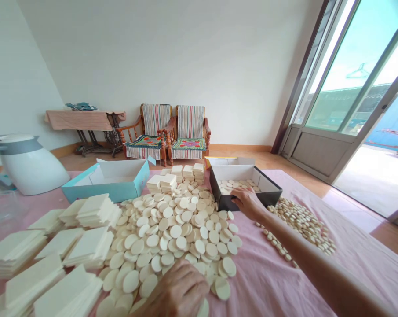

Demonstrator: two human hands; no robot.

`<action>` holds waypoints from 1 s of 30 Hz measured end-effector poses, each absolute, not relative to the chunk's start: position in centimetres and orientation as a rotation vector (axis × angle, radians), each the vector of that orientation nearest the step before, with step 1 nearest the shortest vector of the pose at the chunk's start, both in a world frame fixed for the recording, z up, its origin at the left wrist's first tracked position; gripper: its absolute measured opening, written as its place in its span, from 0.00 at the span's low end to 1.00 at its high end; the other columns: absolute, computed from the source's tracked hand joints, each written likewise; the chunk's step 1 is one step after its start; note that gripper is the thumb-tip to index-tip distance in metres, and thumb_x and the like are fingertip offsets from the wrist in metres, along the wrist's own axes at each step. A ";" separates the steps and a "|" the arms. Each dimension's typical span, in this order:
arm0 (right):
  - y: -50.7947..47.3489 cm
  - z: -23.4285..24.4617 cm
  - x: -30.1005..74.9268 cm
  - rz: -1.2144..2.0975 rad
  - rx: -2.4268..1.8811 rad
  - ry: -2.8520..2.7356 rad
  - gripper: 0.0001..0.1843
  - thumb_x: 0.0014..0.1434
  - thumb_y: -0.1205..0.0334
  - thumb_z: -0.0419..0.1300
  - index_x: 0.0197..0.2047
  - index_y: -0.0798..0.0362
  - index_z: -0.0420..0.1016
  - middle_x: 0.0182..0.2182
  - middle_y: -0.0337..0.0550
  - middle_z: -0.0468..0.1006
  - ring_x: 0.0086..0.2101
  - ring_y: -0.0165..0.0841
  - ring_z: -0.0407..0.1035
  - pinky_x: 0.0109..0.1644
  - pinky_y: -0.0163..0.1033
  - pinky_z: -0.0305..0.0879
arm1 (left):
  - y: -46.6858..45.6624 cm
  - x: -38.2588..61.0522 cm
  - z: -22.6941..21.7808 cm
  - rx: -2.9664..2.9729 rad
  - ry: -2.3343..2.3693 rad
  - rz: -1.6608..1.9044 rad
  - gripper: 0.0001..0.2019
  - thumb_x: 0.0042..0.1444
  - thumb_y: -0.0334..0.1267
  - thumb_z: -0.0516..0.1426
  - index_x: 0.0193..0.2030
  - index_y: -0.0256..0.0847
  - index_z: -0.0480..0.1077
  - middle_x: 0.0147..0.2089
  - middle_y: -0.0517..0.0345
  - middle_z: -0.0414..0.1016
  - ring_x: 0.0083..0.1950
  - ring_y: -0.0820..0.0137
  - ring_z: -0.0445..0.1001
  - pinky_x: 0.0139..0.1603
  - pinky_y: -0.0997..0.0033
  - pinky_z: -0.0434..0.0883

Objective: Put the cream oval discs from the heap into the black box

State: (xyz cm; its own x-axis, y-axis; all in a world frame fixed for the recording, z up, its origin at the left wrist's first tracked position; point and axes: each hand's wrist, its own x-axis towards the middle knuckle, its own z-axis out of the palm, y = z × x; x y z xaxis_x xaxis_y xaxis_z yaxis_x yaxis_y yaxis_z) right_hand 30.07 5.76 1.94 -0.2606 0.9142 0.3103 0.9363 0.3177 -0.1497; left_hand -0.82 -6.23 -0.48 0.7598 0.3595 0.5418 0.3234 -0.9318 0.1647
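Round pale wooden discs (167, 231) lie in a wide heap on the pink cloth. At the heap's near edge rests my left hand (180, 288), knuckles up and fingers curled down among the discs; its fingertips are hidden. My right arm stretches forward to a black box (248, 200) with a white inside. Over that box's front rim is my right hand (248, 201), fingers bent together; whatever they may hold is too small to make out. More discs (233, 185) cover part of the box floor.
Stacks of square pale boards (93, 211) stand to the left, smaller stacks (182, 172) at the back. A light-blue box (106, 187) and a white jug (30, 169) are behind them. Small wooden pieces (301, 224) lie right of the black box, partly behind my right forearm.
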 end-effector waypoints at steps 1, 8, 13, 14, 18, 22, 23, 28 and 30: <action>5.8 2.1 30.0 -0.069 -1.653 -2.255 0.07 0.62 0.71 0.56 0.35 0.54 0.74 0.34 0.43 0.78 0.41 0.37 0.70 0.46 0.40 0.55 | -6.0 -0.8 -0.7 2.890 0.541 0.955 0.13 0.62 0.24 0.47 0.42 0.38 0.71 0.36 0.55 0.76 0.38 0.68 0.73 0.48 0.66 0.71; 4.1 5.0 27.6 -0.076 -1.440 -2.114 0.10 0.66 0.60 0.57 0.48 0.51 0.75 0.44 0.47 0.77 0.45 0.40 0.69 0.50 0.43 0.61 | -4.8 -1.1 -1.3 2.901 0.428 1.113 0.12 0.61 0.24 0.49 0.42 0.36 0.73 0.38 0.53 0.77 0.40 0.68 0.73 0.47 0.67 0.71; 2.5 4.1 22.7 0.189 -1.376 -2.277 0.12 0.64 0.65 0.57 0.51 0.54 0.73 0.43 0.49 0.77 0.44 0.39 0.71 0.48 0.41 0.66 | -3.9 -0.7 -4.1 2.836 0.338 1.413 0.11 0.61 0.26 0.50 0.35 0.36 0.73 0.38 0.52 0.77 0.39 0.67 0.71 0.44 0.66 0.71; 2.6 3.7 21.8 0.182 -1.402 -2.296 0.15 0.63 0.66 0.58 0.54 0.55 0.71 0.45 0.51 0.76 0.46 0.40 0.70 0.49 0.43 0.66 | -3.7 -0.7 -4.5 2.837 0.343 1.405 0.11 0.61 0.27 0.50 0.35 0.36 0.73 0.39 0.52 0.78 0.40 0.67 0.71 0.44 0.65 0.71; 4.5 2.0 19.6 0.197 -1.460 -2.299 0.18 0.63 0.66 0.58 0.56 0.57 0.70 0.47 0.53 0.76 0.51 0.43 0.68 0.56 0.47 0.64 | -3.8 -0.9 -5.6 2.817 0.380 1.397 0.11 0.62 0.28 0.50 0.34 0.37 0.73 0.41 0.52 0.78 0.43 0.67 0.71 0.46 0.64 0.71; 5.7 1.0 18.6 0.282 -1.524 -2.216 0.13 0.61 0.65 0.62 0.50 0.55 0.73 0.44 0.51 0.75 0.49 0.42 0.68 0.54 0.45 0.65 | -4.0 -1.0 -6.1 2.784 0.410 1.401 0.12 0.63 0.29 0.49 0.34 0.39 0.73 0.41 0.52 0.78 0.43 0.67 0.71 0.49 0.62 0.71; 5.7 0.9 18.5 0.290 -1.532 -2.195 0.12 0.60 0.65 0.62 0.48 0.55 0.74 0.43 0.50 0.74 0.48 0.41 0.69 0.53 0.43 0.65 | -4.0 -1.0 -6.3 2.780 0.414 1.409 0.12 0.63 0.29 0.49 0.34 0.39 0.72 0.41 0.52 0.78 0.43 0.67 0.72 0.51 0.61 0.71; 5.3 1.0 19.1 0.279 -1.506 -2.158 0.10 0.58 0.68 0.62 0.45 0.54 0.73 0.40 0.47 0.74 0.41 0.38 0.71 0.45 0.39 0.66 | -3.9 -1.1 -7.1 2.818 0.446 1.399 0.10 0.63 0.28 0.50 0.34 0.40 0.71 0.41 0.53 0.78 0.44 0.67 0.72 0.57 0.57 0.67; 5.4 1.4 19.7 0.254 -1.468 -2.128 0.11 0.58 0.70 0.61 0.45 0.54 0.72 0.39 0.45 0.74 0.36 0.34 0.71 0.42 0.37 0.65 | -3.9 -1.1 -7.2 2.825 0.450 1.378 0.09 0.62 0.28 0.52 0.34 0.40 0.71 0.41 0.54 0.78 0.44 0.67 0.73 0.58 0.57 0.67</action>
